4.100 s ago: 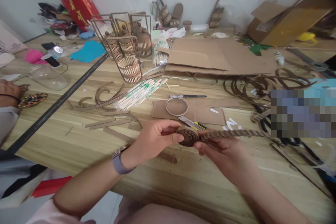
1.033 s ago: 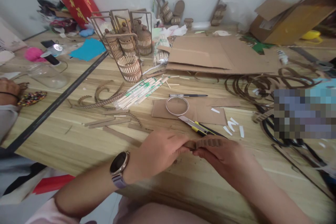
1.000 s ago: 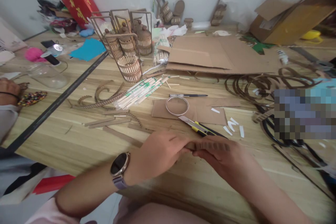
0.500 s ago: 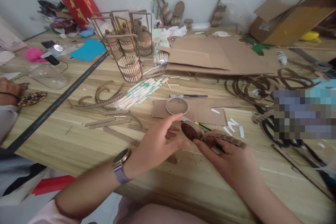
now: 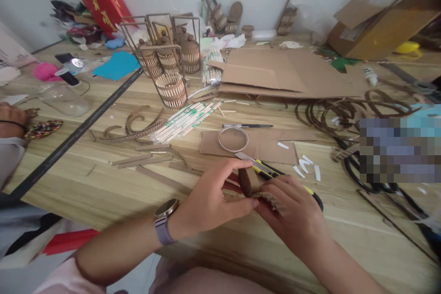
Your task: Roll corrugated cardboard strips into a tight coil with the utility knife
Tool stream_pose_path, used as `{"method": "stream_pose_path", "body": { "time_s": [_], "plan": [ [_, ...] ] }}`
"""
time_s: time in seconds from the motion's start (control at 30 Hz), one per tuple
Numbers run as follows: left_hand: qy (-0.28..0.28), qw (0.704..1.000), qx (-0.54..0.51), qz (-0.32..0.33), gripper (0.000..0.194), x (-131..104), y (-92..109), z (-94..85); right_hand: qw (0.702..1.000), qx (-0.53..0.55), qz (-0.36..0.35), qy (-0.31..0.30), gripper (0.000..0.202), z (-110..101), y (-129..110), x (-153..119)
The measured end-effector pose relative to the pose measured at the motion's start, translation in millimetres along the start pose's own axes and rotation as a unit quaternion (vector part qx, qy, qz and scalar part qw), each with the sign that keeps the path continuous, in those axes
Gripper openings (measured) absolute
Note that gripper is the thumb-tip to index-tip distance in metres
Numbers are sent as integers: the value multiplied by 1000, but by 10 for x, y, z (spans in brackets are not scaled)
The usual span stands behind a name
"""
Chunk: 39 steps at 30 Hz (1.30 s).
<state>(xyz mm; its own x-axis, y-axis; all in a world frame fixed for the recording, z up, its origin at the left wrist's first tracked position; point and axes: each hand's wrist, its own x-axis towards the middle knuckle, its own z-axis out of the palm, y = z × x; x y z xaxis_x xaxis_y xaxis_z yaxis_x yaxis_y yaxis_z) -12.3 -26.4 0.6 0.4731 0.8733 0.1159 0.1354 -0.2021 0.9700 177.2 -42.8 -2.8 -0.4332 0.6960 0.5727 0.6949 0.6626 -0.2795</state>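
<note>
A small brown roll of coiled cardboard [image 5: 247, 182] is between my two hands, with a corrugated cardboard strip [image 5: 270, 200] running from it. My left hand [image 5: 217, 195] is closed around the roll, index finger above and thumb below; its other fingers are partly hidden behind. My right hand [image 5: 296, 211] pinches the strip beside the roll. Just beyond my hands lies a yellow and black utility knife [image 5: 267, 170], its middle partly covered by my right hand. A round ring [image 5: 233, 139] rests on a flat cardboard piece [image 5: 282, 150] near a pen [image 5: 248, 125].
Left of my hands lie corrugated strips [image 5: 144, 133] and packaged sticks [image 5: 189, 121]. Small slatted baskets in frames [image 5: 170, 89] stand behind them. Cardboard sheets [image 5: 262, 71] lie at the back, coiled strips [image 5: 320, 112] at right. Another person's hand [image 5: 12, 121] is at far left.
My left hand has moved right and closed on the roll. The roll has turned, and my right hand has shifted slightly, uncovering more of the utility knife.
</note>
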Motion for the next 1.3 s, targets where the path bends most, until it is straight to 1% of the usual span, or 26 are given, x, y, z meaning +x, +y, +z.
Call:
{"method": "stream_pose_path", "body": {
  "time_s": [0.1,0.2,0.23,0.3,0.37,0.47,0.63,0.73,0.83,0.93,0.97,1.03,1.1,1.2,1.3],
  "plan": [
    [4,998,47,48,51,10,-8,-12,1000,5,-13,-16,22,-6,26,15],
    [24,993,84,81,51,30,-20,-29,999,30,-8,-17,9,-52,62,16],
    [25,992,89,87,50,37,-24,-34,999,42,3,-10,8,-75,67,14],
    [16,991,89,93,49,47,-29,-40,998,66,24,4,14,-123,60,8],
    [3,992,90,92,50,53,-32,-40,995,90,24,16,18,-164,36,7],
    [-14,989,113,99,51,58,-31,-33,993,116,22,26,19,-192,6,16],
    [-47,982,156,97,50,62,-37,-25,990,117,67,39,10,-159,23,27],
    [-63,979,162,108,50,61,-57,-28,986,128,99,34,9,-121,37,28],
    [-61,979,155,114,55,49,-75,-31,982,138,125,31,10,-80,28,25],
    [-40,983,156,84,69,34,-72,-31,980,139,137,28,12,-39,9,13],
    [-33,984,160,72,70,31,-66,-30,980,139,142,25,13,-28,5,8],
    [-25,984,165,59,61,31,-50,-29,976,143,162,18,13,-7,5,-5],
    [-25,985,163,59,52,36,-33,-30,968,159,195,9,12,14,12,-18],
    [-25,985,157,66,49,46,-22,-35,949,205,240,8,16,51,27,-30],
    [-24,986,150,64,49,51,-32,-36,928,258,270,12,20,84,38,-32]
  ]
}}
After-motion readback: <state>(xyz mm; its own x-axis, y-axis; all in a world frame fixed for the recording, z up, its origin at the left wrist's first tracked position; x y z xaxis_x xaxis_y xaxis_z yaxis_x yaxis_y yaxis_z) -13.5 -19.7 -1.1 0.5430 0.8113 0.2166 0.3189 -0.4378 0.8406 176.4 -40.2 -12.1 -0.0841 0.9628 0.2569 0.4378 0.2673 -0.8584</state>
